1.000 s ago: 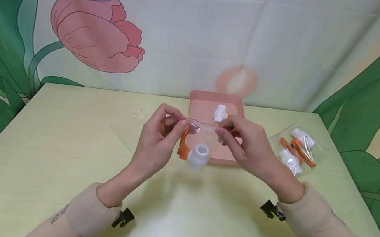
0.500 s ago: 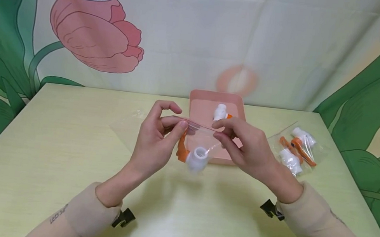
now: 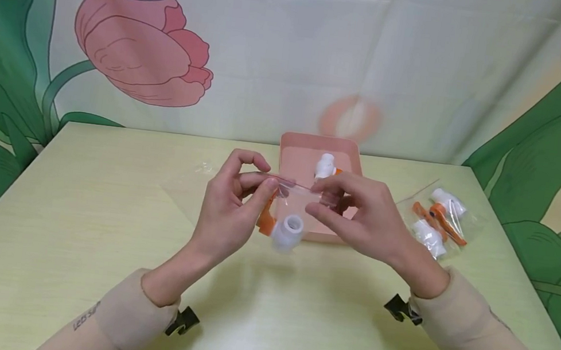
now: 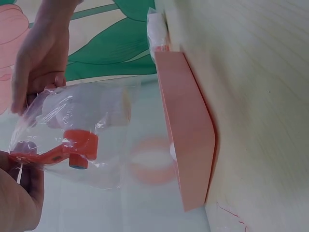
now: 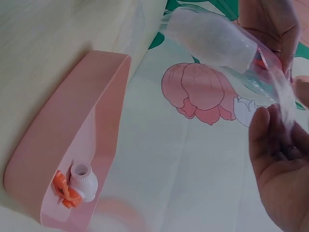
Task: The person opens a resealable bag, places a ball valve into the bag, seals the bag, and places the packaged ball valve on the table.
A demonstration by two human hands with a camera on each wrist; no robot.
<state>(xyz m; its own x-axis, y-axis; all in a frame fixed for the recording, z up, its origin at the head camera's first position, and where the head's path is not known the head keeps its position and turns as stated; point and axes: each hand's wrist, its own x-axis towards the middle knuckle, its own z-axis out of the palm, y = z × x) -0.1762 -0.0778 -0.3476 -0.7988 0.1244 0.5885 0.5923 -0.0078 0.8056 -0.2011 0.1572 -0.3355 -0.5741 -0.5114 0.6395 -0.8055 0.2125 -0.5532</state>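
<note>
A clear zip bag [image 3: 303, 201] with a red-edged seal hangs above the table, in front of the pink tray. Inside it is a white plastic ball valve [image 3: 288, 231] with an orange lever handle [image 3: 266, 219]. My left hand [image 3: 231, 207] pinches the bag's upper left edge between thumb and fingers, index finger lifted and bent. My right hand [image 3: 366, 216] holds the right end of the bag's mouth, plastic showing between its thumb and fingers. In the left wrist view the bagged valve [image 4: 79, 111] hangs between both hands. The right wrist view shows the bag's edge running into the right hand [image 5: 280, 154].
The pink tray [image 3: 327, 238] stands at the table's back, holding another white valve [image 3: 325, 166] with orange parts. On the right lies a clear bag [image 3: 438, 222] with white and orange valves. A flat clear bag [image 3: 185, 187] lies behind the left hand.
My left index finger has lifted off the bag's edge. The right thumb and index finger have shifted left along the bag's mouth and parted. The bagged valve has swung slightly left.
</note>
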